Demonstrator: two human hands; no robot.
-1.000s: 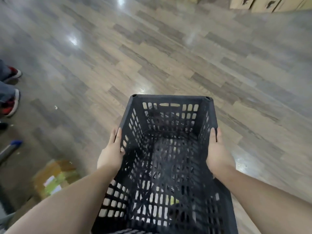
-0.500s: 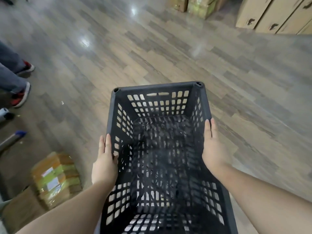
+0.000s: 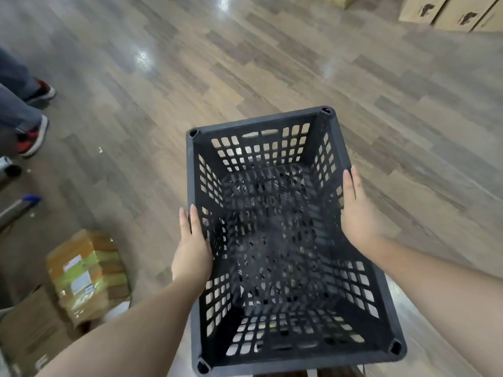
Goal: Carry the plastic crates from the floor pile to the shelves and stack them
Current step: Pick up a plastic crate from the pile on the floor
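Black plastic crate (image 3: 275, 240), empty, lattice-walled, open side up: being carried above the floor (image 3: 245, 63), lying between the hands with its long axis running away from the body. Left hand (image 3: 192, 251) and right hand (image 3: 359, 213) are pressing flat, fingers extended, against its opposite long walls, both equally near.

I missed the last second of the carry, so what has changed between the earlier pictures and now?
The black crate has turned slightly clockwise in view, with more of its near rim showing. The taped parcels and the bystander's shoes have come further into view. The left hand and right hand still press its sides; it is still empty.
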